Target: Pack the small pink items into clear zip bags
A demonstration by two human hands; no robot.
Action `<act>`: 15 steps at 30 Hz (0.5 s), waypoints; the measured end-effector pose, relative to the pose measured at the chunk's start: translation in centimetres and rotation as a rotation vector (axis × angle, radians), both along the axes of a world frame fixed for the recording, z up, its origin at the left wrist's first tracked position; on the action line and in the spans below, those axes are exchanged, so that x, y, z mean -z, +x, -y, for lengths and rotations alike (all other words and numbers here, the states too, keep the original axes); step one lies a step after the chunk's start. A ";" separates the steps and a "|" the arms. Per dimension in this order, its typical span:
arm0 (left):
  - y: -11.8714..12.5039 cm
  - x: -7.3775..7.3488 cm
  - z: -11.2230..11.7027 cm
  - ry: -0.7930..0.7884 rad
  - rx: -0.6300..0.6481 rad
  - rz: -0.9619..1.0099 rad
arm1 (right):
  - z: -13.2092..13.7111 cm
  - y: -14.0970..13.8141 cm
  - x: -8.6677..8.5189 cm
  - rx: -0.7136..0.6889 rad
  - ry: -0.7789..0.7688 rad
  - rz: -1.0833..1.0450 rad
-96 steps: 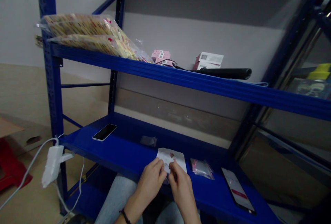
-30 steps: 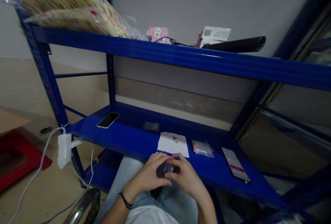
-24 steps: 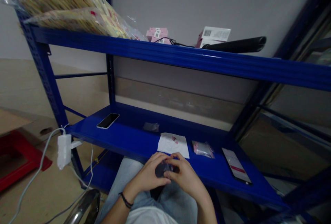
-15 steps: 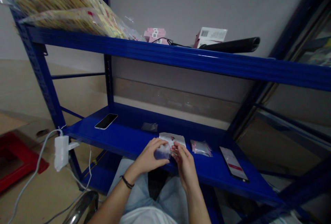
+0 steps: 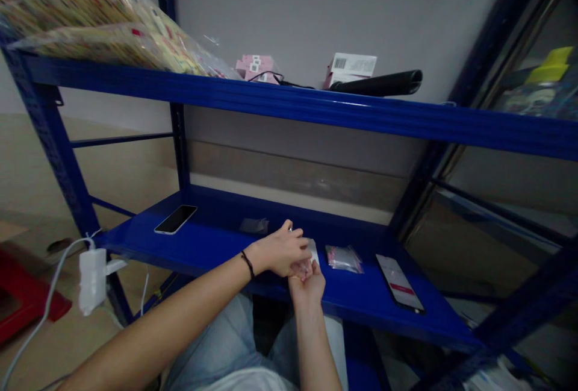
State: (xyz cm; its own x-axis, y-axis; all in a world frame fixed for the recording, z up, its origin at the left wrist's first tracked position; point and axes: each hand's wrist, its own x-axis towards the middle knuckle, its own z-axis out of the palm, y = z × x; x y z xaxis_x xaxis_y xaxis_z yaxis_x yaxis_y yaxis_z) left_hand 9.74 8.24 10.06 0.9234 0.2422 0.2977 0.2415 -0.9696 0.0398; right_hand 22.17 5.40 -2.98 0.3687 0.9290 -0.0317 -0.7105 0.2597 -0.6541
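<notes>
Setting: a blue steel shelving rack with two shelves in view, seen from above by someone seated in front of it, with light denim jeans [image 5: 217, 331] at the bottom of the view.

Left hand: the left hand [image 5: 280, 251], with a black bracelet [image 5: 247, 263] on the wrist, reaches in from the lower left above the lower shelf [image 5: 217, 252]. Its fingers curl down over the right hand.

Right hand: the right hand [image 5: 307, 287] comes up from below, cupped with the fingers bent upward, pressed against the left hand.

Thing in hand: a small clear plastic piece [image 5: 303, 269] sits between the two hands, mostly covered. The exact grip is hidden.

Beside the hands: a sheet of white paper [image 5: 312, 251] lies on the lower shelf, partly under the hands. A small clear bag of pink items [image 5: 343, 259] lies just to its right, and a small dark packet [image 5: 253, 226] lies to its left, near the back.

Lower shelf ends: a black smartphone [image 5: 176, 219] lies to the left. A second phone with a lit screen [image 5: 400, 283] lies to the right.

Upper shelf: large clear bags of packaged goods [image 5: 90, 23], pink boxes [image 5: 255, 68], a white barcoded box [image 5: 350, 67] and a black tube [image 5: 377, 83].

Left edge: a white plug adapter [image 5: 93, 281] hangs from the rack on a white cable [image 5: 49, 300].
</notes>
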 end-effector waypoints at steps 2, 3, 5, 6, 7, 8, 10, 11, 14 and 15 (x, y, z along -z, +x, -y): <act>-1.1 0.6 -0.7 -0.206 0.001 0.161 | -0.6 0.4 -0.4 0.067 -0.083 -0.155; -1.6 1.1 -1.0 -0.367 0.006 0.302 | -1.1 0.8 -0.8 0.098 -0.110 -0.125; -2.7 2.7 -1.4 -0.778 0.061 0.680 | -2.5 2.0 -2.0 0.110 -0.131 -0.010; -3.2 3.6 -1.5 -0.993 0.110 0.898 | -3.4 2.7 -2.6 0.105 -0.131 0.044; -3.7 4.6 -1.6 -1.184 0.163 1.074 | -4.4 3.4 -3.2 0.094 -0.130 0.094; -4.3 5.6 -1.8 -1.333 0.198 1.194 | -5.4 4.1 -3.8 0.076 -0.134 0.153; -5.5 6.9 -2.7 -1.449 0.174 1.295 | -7.1 5.2 -4.7 0.030 -0.161 0.325; -6.2 7.2 -3.5 -1.404 0.107 1.286 | -7.8 5.7 -4.9 0.011 -0.183 0.432; -8.2 7.0 -6.7 -0.929 -0.260 0.996 | -8.9 6.3 -4.8 0.019 -0.260 0.798; -8.7 6.7 -8.0 -0.730 -0.395 0.830 | -9.0 6.2 -4.6 0.044 -0.283 0.925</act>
State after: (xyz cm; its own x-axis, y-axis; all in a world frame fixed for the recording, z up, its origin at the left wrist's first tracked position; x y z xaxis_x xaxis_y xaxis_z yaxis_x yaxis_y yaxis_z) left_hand 1.06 16.26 3.32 0.3336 0.8312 0.4448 0.1590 -0.5147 0.8425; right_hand 28.41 14.42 1.63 0.3944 0.9164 0.0683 0.1237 0.0207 -0.9921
